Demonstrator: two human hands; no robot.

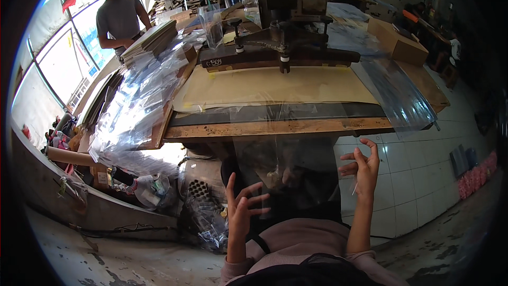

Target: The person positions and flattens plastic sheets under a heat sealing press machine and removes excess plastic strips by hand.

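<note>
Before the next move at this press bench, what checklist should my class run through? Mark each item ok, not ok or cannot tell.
1. Left hand clear of the press beam: ok, nearer the body than the bench's wooden front edge.
2. Right hand clear of the beam: ok, likewise.
3. Tan sheet spread on the bench: ok.
4. Clear plastic sheet wholly on the bench: not ok, it extends past the front edge.
5. Fingers gripping that plastic: cannot tell.
6. Co-worker away from the beam: ok, standing at far left.
</note>
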